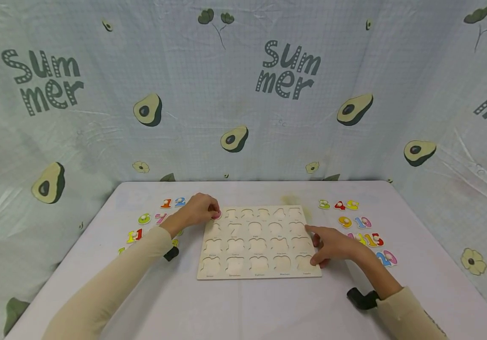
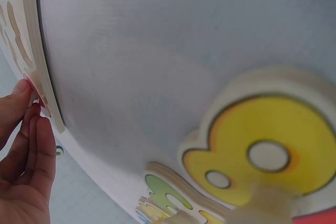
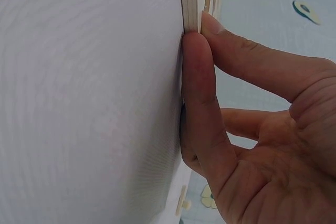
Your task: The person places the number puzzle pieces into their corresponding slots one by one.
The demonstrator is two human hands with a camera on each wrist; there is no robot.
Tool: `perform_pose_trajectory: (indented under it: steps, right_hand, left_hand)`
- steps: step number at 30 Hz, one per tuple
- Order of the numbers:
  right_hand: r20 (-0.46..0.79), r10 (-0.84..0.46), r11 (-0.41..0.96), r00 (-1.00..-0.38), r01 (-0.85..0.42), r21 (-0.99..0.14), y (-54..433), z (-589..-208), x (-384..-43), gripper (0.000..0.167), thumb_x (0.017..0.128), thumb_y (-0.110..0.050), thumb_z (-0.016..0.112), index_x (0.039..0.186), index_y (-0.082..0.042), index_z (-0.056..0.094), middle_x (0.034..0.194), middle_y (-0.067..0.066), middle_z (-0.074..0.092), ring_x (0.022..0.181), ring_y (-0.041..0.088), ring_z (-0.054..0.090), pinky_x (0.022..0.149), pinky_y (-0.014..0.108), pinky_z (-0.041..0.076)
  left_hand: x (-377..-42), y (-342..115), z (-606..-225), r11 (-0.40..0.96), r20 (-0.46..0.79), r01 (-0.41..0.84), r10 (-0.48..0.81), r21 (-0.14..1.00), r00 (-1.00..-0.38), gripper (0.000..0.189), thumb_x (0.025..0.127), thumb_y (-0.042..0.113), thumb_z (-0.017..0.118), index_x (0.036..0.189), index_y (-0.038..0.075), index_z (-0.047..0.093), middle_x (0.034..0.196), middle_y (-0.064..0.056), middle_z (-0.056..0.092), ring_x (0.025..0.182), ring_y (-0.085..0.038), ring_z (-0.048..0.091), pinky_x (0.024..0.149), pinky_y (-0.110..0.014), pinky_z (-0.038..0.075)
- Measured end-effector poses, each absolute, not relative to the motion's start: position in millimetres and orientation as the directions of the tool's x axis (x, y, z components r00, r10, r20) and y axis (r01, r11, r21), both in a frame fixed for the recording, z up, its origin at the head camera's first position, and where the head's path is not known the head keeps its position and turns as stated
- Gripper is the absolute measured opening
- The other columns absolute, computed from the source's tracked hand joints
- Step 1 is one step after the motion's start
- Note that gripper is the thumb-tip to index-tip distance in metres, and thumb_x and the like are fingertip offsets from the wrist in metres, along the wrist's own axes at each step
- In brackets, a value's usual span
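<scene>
A pale wooden puzzle board [image 1: 246,257] with rows of shaped recesses lies in the middle of the white table. My left hand [image 1: 198,208] pinches a small pink puzzle piece [image 1: 216,216] between thumb and fingertips at the board's far left corner. In the left wrist view that pink piece sits right over the board's surface, mostly hidden by the fingers. At the board's right side, my right hand [image 1: 334,243] grips the edge near the front corner. Its thumb rests on top of the board and a finger presses the side, as the right wrist view shows.
Colourful number pieces stand in groups on both sides: a red 1 [image 1: 166,203], a blue 2 [image 1: 180,202] and a green 6 [image 1: 144,218] at left, a red 4 [image 1: 339,205] and a yellow 9 [image 1: 345,222] at right. A patterned curtain [image 1: 286,141] hangs behind.
</scene>
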State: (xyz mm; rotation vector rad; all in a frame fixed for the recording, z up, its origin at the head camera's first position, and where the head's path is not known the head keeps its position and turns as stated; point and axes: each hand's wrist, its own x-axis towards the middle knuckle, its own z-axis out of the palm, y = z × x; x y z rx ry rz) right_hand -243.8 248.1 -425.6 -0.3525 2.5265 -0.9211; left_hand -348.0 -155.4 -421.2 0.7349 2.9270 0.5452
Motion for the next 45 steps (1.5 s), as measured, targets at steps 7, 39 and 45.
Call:
perform_pose_trajectory:
  steps: [7,39,45]
  right_hand:
    - [-0.304,-0.372,0.745,-0.877,-0.087,-0.661,249,-428,-244,0.095,0.078,-0.011,0.088,0.157,0.003,0.036,0.106,0.011,0.055,0.071,0.018,0.061,0.067,0.031,0.057]
    - [-0.31,-0.371,0.742,-0.875,-0.08,-0.665,247,-426,-242,0.095,0.079,-0.009,0.087,0.157,0.005,0.035,0.106,0.011,0.055,0.07,0.017,0.062,0.067,0.03,0.057]
    - [-0.308,-0.371,0.743,-0.876,-0.081,-0.664,247,-426,-243,0.095,0.079,-0.009,0.088,0.157,0.005,0.035,0.106,0.011,0.056,0.07,0.017,0.062,0.067,0.031,0.057]
  left_hand:
    - [-347,-156,-423,0.813,0.036,0.468,0.487,0.347,-0.873,0.007,0.095,0.009,0.071,0.094,0.007,0.078,0.086,-0.001,0.074,0.079,-0.014,0.058,0.076,-0.031,0.051]
    - [-342,-166,-418,0.798,0.123,0.462,0.451,0.388,-0.884,0.017,0.097,0.023,0.071,0.1,0.008,0.078,0.089,-0.003,0.072,0.081,-0.016,0.06,0.074,-0.032,0.049]
    - [-344,-180,-409,0.795,0.233,0.45,0.386,0.407,-0.893,0.017,0.097,0.021,0.071,0.102,0.007,0.078,0.092,-0.006,0.074,0.085,-0.019,0.064,0.076,-0.034,0.051]
